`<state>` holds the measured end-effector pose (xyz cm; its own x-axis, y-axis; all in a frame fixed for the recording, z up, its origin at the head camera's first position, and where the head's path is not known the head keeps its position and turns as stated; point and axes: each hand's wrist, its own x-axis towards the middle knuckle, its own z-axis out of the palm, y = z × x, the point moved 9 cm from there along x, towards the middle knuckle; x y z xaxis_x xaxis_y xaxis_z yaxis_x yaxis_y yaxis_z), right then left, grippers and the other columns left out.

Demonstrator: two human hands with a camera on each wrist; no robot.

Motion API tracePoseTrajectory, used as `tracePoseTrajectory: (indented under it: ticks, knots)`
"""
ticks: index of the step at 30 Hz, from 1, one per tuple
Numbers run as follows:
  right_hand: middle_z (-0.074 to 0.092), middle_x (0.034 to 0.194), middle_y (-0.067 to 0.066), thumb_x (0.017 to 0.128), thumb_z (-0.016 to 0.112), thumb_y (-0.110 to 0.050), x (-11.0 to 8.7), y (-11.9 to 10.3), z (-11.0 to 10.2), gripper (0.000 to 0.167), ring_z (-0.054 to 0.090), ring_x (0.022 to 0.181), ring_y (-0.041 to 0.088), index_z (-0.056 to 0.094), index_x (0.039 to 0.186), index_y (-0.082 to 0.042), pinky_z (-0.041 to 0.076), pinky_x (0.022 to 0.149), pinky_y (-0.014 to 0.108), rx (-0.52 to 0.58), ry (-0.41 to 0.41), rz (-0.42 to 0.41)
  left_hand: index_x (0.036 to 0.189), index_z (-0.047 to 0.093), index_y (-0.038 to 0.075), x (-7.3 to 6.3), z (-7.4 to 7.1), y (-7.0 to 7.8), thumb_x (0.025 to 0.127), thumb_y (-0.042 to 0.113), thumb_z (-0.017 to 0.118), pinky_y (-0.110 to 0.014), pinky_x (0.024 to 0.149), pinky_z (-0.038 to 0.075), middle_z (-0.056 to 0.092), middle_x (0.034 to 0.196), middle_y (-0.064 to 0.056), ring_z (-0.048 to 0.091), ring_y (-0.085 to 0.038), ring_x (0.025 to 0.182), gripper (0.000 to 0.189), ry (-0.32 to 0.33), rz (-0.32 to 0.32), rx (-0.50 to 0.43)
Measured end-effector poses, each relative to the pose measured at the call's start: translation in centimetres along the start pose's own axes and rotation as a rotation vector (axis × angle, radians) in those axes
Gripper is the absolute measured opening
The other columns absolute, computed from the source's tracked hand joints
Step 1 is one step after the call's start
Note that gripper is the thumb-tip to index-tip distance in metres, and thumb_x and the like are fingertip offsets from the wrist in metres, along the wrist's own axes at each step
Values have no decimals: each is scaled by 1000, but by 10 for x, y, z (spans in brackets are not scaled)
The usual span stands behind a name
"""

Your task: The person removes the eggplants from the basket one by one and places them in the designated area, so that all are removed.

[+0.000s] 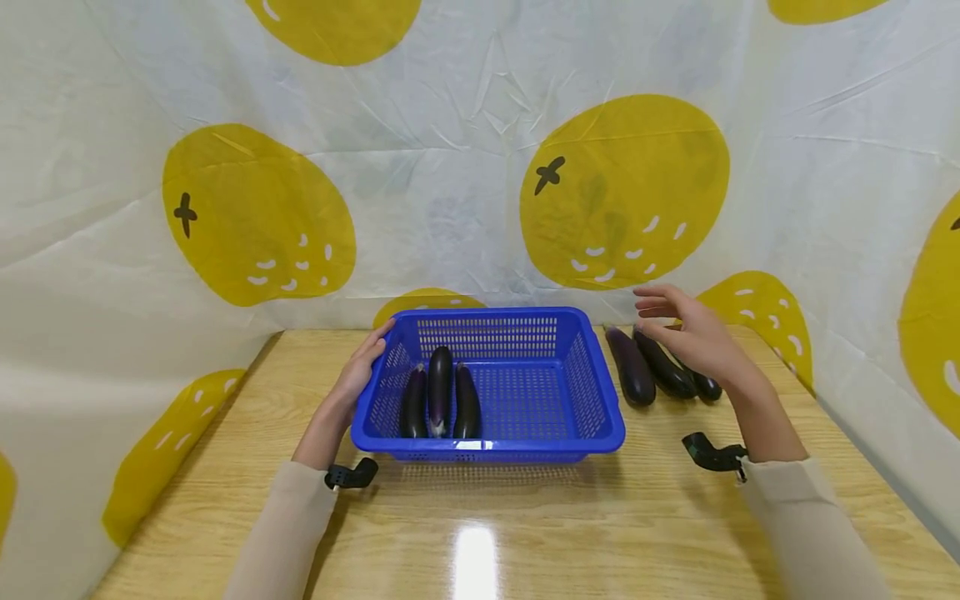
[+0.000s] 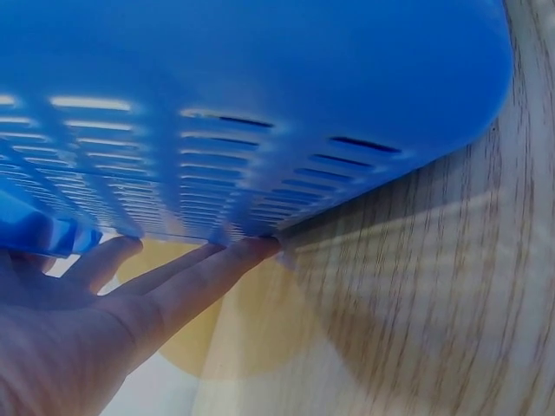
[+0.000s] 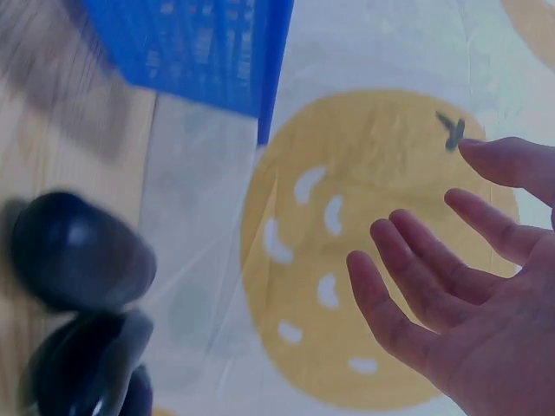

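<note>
A blue plastic basket [image 1: 487, 446] with slotted walls stands on the table. Three dark purple eggplants lie side by side in its left half, the middle eggplant [image 1: 440, 383] among them. My left hand [image 1: 354, 375] rests against the basket's left side; in the left wrist view its extended fingers [image 2: 186, 290] touch the outer wall, and the thumb is hard to make out. Just above a group of eggplants right of the basket, my right hand [image 1: 693, 337] hovers with fingers spread and nothing held. The leftmost eggplant [image 1: 632, 367] there shows fully; the hand partly covers others.
The wooden table [image 1: 555, 533] meets a hanging white cloth [image 1: 450, 208] printed with yellow fruit, close behind the basket. A black wrist camera [image 1: 351, 475] sits on the left wrist, and another black camera [image 1: 712, 454] is on the right.
</note>
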<state>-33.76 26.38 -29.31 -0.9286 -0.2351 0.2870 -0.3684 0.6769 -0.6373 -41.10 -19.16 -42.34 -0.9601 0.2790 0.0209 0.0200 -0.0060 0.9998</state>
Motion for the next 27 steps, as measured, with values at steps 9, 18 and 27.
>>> tracePoseTrajectory:
  ticks: [9, 18, 27]
  knots:
    - [57, 144, 22, 105, 60, -25, 25, -46, 22, 54, 54, 134, 41, 43, 154, -9, 47, 104, 62, 29, -79, -59, 166, 22, 32, 2, 3, -1, 115, 33, 22, -56, 123, 27, 19, 174, -5, 26, -34, 156, 51, 6, -16, -19]
    - [58, 144, 17, 104, 63, -25, 58, -96, 38, 52, 56, 135, 35, 47, 152, -13, 48, 107, 58, 2, -150, -114, 166, 20, 30, 1, 0, 0, 115, 34, 22, -59, 125, 23, 16, 174, -5, 22, -35, 158, 52, 0, -1, -12]
    - [60, 142, 16, 102, 64, -23, 88, -116, 79, 50, 57, 132, 35, 50, 149, -12, 48, 108, 56, 81, -260, -154, 166, 22, 30, -2, 0, 0, 115, 34, 22, -58, 124, 24, 18, 174, -5, 23, -34, 157, 51, 13, -3, -19]
